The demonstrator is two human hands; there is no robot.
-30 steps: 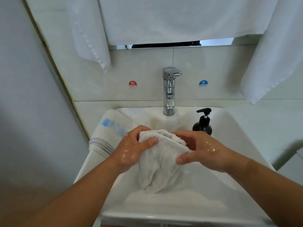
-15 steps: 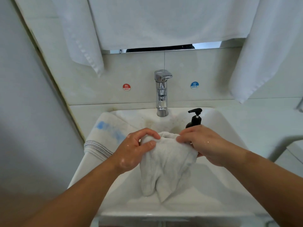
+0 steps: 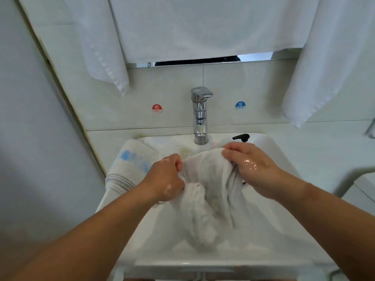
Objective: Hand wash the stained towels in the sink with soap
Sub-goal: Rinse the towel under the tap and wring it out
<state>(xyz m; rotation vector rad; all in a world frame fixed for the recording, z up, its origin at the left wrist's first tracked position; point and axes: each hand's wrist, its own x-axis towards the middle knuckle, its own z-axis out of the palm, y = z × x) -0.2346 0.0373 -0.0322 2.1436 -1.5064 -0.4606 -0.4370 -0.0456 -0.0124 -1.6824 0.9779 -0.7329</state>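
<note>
Hot sticker point(image 3: 156, 108), cold sticker point(image 3: 240, 105), tap point(image 3: 199, 116)

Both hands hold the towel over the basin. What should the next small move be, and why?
Probably rub the two gripped bunches together: left hand and right hand each grip the white towel, stretched between them above the sink, and no water runs from the tap.

Wet terry-cloth towel point(image 3: 211, 191), glossy white ceramic sink point(image 3: 269, 236), shiny chrome faucet point(image 3: 199, 116)
</note>
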